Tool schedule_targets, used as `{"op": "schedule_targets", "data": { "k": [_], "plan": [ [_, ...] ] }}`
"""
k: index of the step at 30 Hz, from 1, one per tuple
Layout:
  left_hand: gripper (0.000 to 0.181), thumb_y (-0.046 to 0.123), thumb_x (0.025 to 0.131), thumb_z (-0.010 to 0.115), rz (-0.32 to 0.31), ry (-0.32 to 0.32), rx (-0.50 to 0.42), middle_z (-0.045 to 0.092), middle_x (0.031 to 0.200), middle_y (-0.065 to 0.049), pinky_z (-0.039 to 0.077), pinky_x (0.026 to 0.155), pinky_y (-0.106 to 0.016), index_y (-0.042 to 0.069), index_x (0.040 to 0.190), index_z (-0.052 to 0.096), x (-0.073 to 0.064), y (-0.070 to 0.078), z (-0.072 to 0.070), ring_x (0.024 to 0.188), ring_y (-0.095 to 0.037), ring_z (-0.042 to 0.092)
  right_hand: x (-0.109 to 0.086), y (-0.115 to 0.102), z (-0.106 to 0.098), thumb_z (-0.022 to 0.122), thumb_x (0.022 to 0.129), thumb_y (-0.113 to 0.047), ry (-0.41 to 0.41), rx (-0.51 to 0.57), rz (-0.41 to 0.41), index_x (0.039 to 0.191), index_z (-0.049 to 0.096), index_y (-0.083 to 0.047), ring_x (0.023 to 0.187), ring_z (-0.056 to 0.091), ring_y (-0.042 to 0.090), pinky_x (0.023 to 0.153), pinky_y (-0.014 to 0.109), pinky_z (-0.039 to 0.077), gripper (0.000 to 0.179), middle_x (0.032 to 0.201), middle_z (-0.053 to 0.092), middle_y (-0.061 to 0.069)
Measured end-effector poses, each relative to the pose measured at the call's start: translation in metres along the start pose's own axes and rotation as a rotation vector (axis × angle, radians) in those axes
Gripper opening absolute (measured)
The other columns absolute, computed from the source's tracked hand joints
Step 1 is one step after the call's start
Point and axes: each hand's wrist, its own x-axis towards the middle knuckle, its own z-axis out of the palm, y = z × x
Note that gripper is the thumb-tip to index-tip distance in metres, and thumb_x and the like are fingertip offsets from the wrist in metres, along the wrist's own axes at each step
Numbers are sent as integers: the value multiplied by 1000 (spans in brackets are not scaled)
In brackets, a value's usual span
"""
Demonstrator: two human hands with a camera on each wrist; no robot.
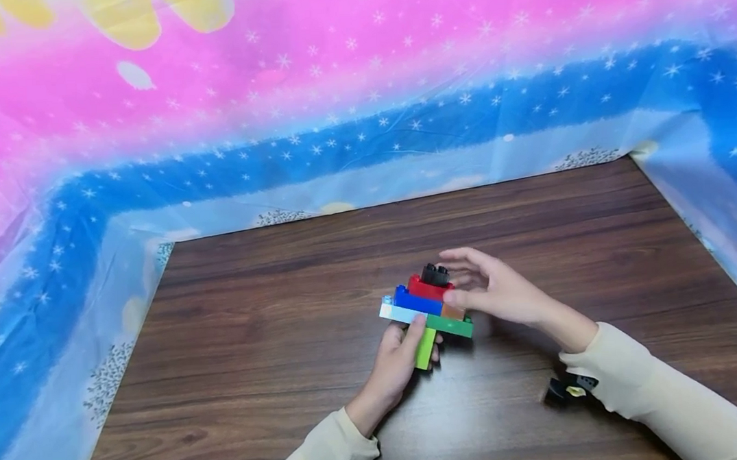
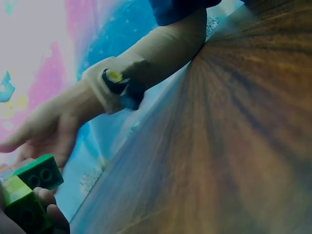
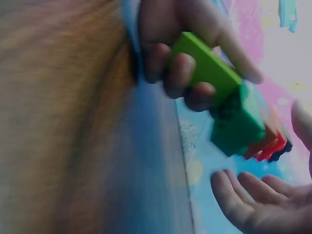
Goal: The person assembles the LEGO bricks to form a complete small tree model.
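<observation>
My left hand (image 1: pixel 394 363) holds a stack of toy building bricks above the table, its fingers curled round the lime green brick (image 1: pixel 424 351) at the bottom. On that sit a pale blue brick (image 1: pixel 397 312) and a dark green brick (image 1: pixel 449 324) side by side. Higher up come a blue brick (image 1: pixel 417 300), an orange brick (image 1: pixel 452 311), a red brick (image 1: pixel 426 286) and a black brick (image 1: pixel 435 274) on top. Beside the stack, my right hand (image 1: pixel 501 289) has its fingers spread and loosely bent. The right wrist view shows a gap between those fingers (image 3: pixel 256 187) and the bricks.
Dark wood-grain table (image 1: pixel 256 345) lies under both hands. A pink and blue patterned cloth (image 1: pixel 338 94) hangs behind it and along its sides. Small dark devices are strapped at the wrists, one visible by the right cuff (image 1: pixel 587 364).
</observation>
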Motion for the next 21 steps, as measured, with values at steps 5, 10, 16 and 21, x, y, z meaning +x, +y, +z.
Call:
{"op": "schedule_targets", "data": {
  "k": [5, 10, 16, 21],
  "plan": [
    [61, 43, 116, 31, -17, -17, 11, 66, 112, -22, 56, 83, -27, -11, 141, 47, -2, 8, 2, 94, -19, 68, -20, 5, -3, 79, 97, -23, -80, 43, 57, 153, 44, 2, 123, 65, 31, 101, 36, 57, 71, 137, 65, 18],
    [60, 34, 114, 36, -36, -85, 30, 47, 148, -30, 46, 110, -42, -9, 155, 34, -1, 17, -2, 129, -28, 51, -33, 2, -15, 77, 97, -13, -52, 45, 35, 147, 51, 5, 109, 70, 22, 91, 30, 62, 60, 127, 70, 17],
    [41, 1, 96, 70, 88, 11, 195, 69, 111, -8, 54, 74, -22, -9, 134, 59, 3, 25, -18, 88, -13, 62, -42, -5, -34, 79, 96, -14, -68, -29, 50, 144, 56, 7, 107, 70, 18, 87, 30, 63, 57, 127, 70, 18],
    [41, -1, 92, 74, 104, -9, 315, 71, 109, -16, 51, 67, -18, -9, 131, 65, 6, 28, -26, 84, -11, 62, -40, 1, -40, 79, 97, -16, -102, -78, 74, 143, 57, 8, 109, 71, 23, 89, 29, 62, 57, 131, 69, 21]
  ]
}}
